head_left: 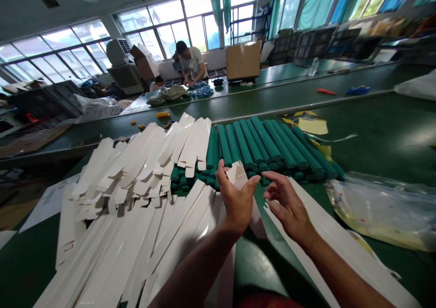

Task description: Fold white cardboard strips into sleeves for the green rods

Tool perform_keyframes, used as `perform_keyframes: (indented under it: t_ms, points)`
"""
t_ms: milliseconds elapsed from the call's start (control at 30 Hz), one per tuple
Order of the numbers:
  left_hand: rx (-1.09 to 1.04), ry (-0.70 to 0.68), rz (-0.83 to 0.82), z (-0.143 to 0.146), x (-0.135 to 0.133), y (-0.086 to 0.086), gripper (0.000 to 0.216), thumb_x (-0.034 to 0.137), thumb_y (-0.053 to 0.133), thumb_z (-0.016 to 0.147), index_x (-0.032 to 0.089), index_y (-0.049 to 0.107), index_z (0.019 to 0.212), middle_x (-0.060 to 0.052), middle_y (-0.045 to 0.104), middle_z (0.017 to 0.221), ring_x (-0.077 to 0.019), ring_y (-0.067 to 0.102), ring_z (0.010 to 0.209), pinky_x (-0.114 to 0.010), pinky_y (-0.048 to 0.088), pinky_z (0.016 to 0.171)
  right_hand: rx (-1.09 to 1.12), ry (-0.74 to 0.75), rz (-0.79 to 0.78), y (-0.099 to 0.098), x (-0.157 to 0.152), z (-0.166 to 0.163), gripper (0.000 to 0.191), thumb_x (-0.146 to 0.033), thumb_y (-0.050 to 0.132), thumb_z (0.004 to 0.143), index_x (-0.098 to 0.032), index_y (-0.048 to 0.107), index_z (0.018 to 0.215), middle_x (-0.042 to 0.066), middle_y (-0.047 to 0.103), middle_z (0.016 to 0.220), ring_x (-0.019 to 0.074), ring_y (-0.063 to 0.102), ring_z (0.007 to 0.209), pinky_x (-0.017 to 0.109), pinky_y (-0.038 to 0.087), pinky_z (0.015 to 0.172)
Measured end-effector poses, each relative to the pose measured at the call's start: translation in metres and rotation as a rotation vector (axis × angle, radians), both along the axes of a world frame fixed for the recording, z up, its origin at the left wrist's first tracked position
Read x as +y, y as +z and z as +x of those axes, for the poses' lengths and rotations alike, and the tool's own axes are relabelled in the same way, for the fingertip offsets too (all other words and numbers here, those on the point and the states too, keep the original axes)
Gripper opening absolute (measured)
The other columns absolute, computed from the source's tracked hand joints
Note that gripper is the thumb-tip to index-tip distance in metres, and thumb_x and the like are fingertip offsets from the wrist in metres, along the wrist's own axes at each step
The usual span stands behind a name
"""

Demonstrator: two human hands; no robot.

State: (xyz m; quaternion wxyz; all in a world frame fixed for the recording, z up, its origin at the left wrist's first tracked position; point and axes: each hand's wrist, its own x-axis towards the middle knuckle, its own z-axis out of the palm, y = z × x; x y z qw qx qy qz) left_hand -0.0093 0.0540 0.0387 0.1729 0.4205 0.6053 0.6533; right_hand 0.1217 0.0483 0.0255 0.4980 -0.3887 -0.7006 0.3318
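Blown-out windows (pixel 166 15) backlight the dim scene, with glare on the green tabletop (pixel 381 140).

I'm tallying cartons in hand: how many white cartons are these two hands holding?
1: the white carton in the left hand, in front of the green rods. None shows in the right hand, its palm partly hidden.

Bare hands (pixel 236 203), bare forearms (pixel 207 265), a dim patch of red, perhaps clothing, at the bottom edge
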Motion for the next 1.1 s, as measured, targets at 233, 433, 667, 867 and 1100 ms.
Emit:
perform_keyframes:
  t_ms: [233,433,667,867,1100]
  points:
    - [0.217,-0.067,0.095,0.022,-0.016,-0.004,0.062,0.031,0.054,0.093,0.017,0.025,0.147,-0.017,0.046,0.124,-0.0259,0.054,0.116,-0.043,0.049,0.098,-0.508,0.000,0.182,0.077,0.002,-0.016,0.021,-0.038,0.055,0.092,-0.020,0.065,0.100,0.007,0.064,0.095,0.0180,0.061,0.080,0.029,0.046,0.068]
    - [0.301,-0.342,0.195,0.017,-0.043,-0.008,0.070,0.028,0.057,0.090,0.017,0.022,0.149,-0.020,0.034,0.142,-0.0304,0.041,0.133,-0.048,0.041,0.108,-0.323,0.103,0.038,0.075,0.026,0.013,0.014,-0.024,0.049,0.092,-0.019,0.058,0.082,0.002,0.060,0.078,0.0137,0.055,0.070,0.025,0.044,0.063]
    - [0.174,-0.547,0.320,0.010,-0.029,-0.013,0.051,0.025,0.044,0.098,0.032,0.034,0.148,-0.011,0.041,0.143,-0.0242,0.044,0.132,-0.042,0.041,0.109,0.068,0.115,-0.075,0.047,0.024,0.016,0.018,-0.033,0.053,0.095,-0.022,0.062,0.107,0.003,0.067,0.099,0.0148,0.063,0.086,0.024,0.051,0.075]
    - [0.039,-0.554,0.224,0.004,-0.025,-0.007,0.043,0.048,0.042,0.098,0.024,0.057,0.131,-0.012,0.053,0.123,-0.0244,0.054,0.114,-0.038,0.048,0.096,0.198,0.030,-0.135,0.030,0.012,0.008,0.020,-0.037,0.057,0.094,-0.024,0.062,0.108,0.003,0.066,0.096,0.0146,0.062,0.080,0.025,0.051,0.069]
    - [-0.003,-0.468,0.275,0.011,-0.027,-0.010,0.030,0.046,0.046,0.097,0.021,0.059,0.108,-0.010,0.054,0.111,-0.0228,0.057,0.108,-0.036,0.048,0.093,0.357,-0.034,-0.289,0.017,0.007,0.001,0.036,-0.050,0.050,0.093,-0.024,0.052,0.119,0.009,0.068,0.106,0.0220,0.067,0.091,0.036,0.056,0.077]
